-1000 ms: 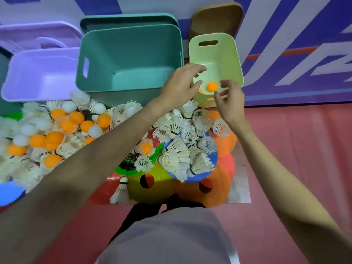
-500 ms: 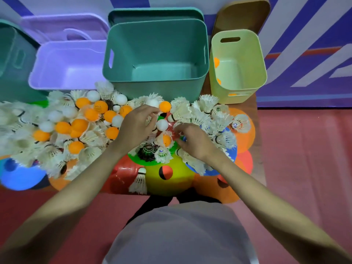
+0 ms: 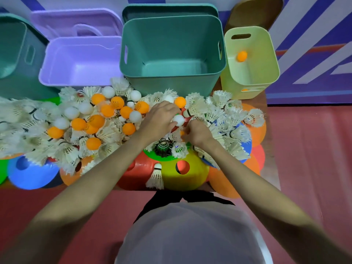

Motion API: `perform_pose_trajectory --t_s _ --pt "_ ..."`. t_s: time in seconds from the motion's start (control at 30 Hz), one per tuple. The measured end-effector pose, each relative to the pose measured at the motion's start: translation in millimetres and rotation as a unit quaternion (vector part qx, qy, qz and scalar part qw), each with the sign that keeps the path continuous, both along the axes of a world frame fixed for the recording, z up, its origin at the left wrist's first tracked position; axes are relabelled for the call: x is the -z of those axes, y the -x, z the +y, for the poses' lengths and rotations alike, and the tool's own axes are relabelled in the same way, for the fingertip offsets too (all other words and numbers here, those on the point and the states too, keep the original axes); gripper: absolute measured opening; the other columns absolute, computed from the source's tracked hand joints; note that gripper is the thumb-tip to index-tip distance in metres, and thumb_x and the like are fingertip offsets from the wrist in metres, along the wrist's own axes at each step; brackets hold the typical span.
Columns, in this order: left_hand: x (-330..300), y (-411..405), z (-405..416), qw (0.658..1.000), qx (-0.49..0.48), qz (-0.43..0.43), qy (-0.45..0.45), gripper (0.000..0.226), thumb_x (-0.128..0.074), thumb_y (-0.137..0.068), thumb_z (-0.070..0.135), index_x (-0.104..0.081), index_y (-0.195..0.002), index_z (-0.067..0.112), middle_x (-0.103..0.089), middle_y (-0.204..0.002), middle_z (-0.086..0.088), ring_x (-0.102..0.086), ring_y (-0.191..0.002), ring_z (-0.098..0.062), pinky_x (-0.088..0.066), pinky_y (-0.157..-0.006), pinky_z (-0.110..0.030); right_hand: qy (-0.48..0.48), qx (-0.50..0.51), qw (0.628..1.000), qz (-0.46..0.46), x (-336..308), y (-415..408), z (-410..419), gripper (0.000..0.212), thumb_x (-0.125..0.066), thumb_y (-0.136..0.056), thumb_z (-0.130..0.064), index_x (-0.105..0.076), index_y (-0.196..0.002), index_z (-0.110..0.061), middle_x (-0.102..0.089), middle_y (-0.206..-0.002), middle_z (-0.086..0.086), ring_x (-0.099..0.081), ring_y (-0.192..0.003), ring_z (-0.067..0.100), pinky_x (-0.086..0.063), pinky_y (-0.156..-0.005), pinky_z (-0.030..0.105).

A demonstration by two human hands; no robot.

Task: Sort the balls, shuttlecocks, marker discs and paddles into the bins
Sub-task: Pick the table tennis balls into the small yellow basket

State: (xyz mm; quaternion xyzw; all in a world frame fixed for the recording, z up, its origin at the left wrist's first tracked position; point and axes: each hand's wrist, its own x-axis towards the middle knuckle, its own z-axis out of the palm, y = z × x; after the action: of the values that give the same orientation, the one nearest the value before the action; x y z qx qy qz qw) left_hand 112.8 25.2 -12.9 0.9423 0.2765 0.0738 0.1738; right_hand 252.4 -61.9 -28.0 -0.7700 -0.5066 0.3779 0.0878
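A heap of white shuttlecocks, orange balls and white balls covers the table, lying over coloured marker discs. My left hand is down in the middle of the heap with its fingers curled round a white ball. My right hand is close beside it, pinching a small orange ball that is mostly hidden. An orange ball shows inside the light green bin at the back right. No paddle is plainly visible.
Behind the heap stand a teal bin, a lilac bin and another teal bin at the far left. Lids lean against the wall behind them. Red floor lies to the right of the table.
Both hands came back from the light green bin down into the heap. The left hand has closed round a white ball, the right on a small orange one. The view swung left.
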Motion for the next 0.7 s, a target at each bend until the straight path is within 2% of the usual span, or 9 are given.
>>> perform_pose_trajectory --t_s 0.1,0.17,0.27,0.37,0.47,0.5,0.57,0.63,0.7 --pt "3 -5 7 0.998 0.042 0.054 -0.008 0.039 -0.075 -0.078 0.012 -0.065 -0.115 0.007 -0.064 -0.119 -0.009 -0.050 -0.118 -0.033 -0.028 -0.098 -0.039 0.011 0.010 1.000 0.009 2 1 1 0.035 -0.067 -0.082 -0.015 -0.042 -0.058 -0.017 -0.054 -0.073 0.009 -0.051 -0.069 0.023 -0.037 -0.057 0.029" --pt "6 -8 11 0.994 0.070 0.080 -0.033 0.046 -0.080 -0.069 0.008 -0.067 -0.113 0.007 -0.066 -0.118 -0.008 -0.053 -0.116 -0.033 -0.024 -0.097 -0.037 0.012 0.016 1.000 0.021 2 2 1 0.032 -0.067 -0.081 -0.015 -0.043 -0.059 -0.016 -0.055 -0.072 0.010 -0.052 -0.069 0.023 -0.039 -0.060 0.031" --pt "7 -13 13 0.987 0.086 0.115 -0.066 0.047 -0.081 -0.066 0.008 -0.068 -0.111 0.009 -0.067 -0.117 -0.006 -0.053 -0.114 -0.033 -0.022 -0.096 -0.036 0.011 0.005 1.000 0.022 -2 0 1 0.038 -0.067 -0.080 -0.015 -0.039 -0.054 -0.017 -0.050 -0.065 0.009 -0.048 -0.066 0.023 -0.033 -0.053 0.029" --pt "7 -20 12 0.987 0.084 0.110 -0.076 0.039 -0.081 -0.069 0.012 -0.069 -0.106 0.011 -0.068 -0.112 -0.004 -0.053 -0.112 -0.031 -0.021 -0.096 -0.036 -0.016 -0.003 1.000 0.018 -11 -8 -3 0.044 -0.069 -0.080 -0.015 -0.036 -0.052 -0.018 -0.038 -0.053 0.002 -0.041 -0.061 0.023 -0.027 -0.045 0.027" --pt "8 -24 9 0.989 0.074 0.101 -0.075 0.034 -0.078 -0.074 0.018 -0.068 -0.106 0.011 -0.068 -0.109 -0.004 -0.051 -0.113 -0.031 -0.021 -0.098 -0.037 -0.049 -0.006 0.999 -0.005 -22 -19 -11 0.043 -0.071 -0.080 -0.022 -0.039 -0.052 -0.014 -0.039 -0.053 0.002 -0.041 -0.062 0.025 -0.027 -0.046 0.032" --pt "8 -25 9 0.990 0.068 0.102 -0.073 0.033 -0.077 -0.076 0.019 -0.067 -0.107 0.011 -0.067 -0.111 -0.005 -0.050 -0.115 -0.031 -0.020 -0.099 -0.037 -0.058 -0.002 0.998 -0.010 -24 -25 -14 0.037 -0.073 -0.079 -0.025 -0.046 -0.057 -0.010 -0.047 -0.058 0.005 -0.045 -0.064 0.026 -0.035 -0.050 0.033" --pt "5 -26 9 0.992 0.048 0.098 -0.062 0.034 -0.074 -0.079 0.020 -0.066 -0.112 0.012 -0.065 -0.115 -0.005 -0.048 -0.118 -0.030 -0.022 -0.101 -0.038 -0.093 0.022 0.995 -0.022 -28 -39 -20 0.029 -0.075 -0.075 -0.028 -0.061 -0.078 -0.003 -0.063 -0.079 0.011 -0.057 -0.075 0.027 -0.049 -0.065 0.037" --pt "-2 -28 8 0.996 0.021 0.072 -0.039 0.035 -0.071 -0.083 0.021 -0.064 -0.116 0.012 -0.064 -0.117 -0.005 -0.049 -0.117 -0.029 -0.028 -0.101 -0.040 -0.141 0.066 0.988 -0.021 -32 -58 -27 0.032 -0.077 -0.072 -0.025 -0.065 -0.092 -0.005 -0.068 -0.090 0.010 -0.063 -0.080 0.026 -0.051 -0.070 0.036" --pt "-13 -35 8 1.000 -0.008 0.015 -0.017 0.036 -0.068 -0.087 0.022 -0.061 -0.121 0.013 -0.064 -0.120 -0.006 -0.054 -0.114 -0.029 -0.038 -0.097 -0.041 -0.189 0.120 0.975 -0.005 -38 -79 -34 0.030 -0.077 -0.072 -0.021 -0.064 -0.095 -0.007 -0.067 -0.089 0.003 -0.064 -0.075 0.020 -0.049 -0.069 0.031"
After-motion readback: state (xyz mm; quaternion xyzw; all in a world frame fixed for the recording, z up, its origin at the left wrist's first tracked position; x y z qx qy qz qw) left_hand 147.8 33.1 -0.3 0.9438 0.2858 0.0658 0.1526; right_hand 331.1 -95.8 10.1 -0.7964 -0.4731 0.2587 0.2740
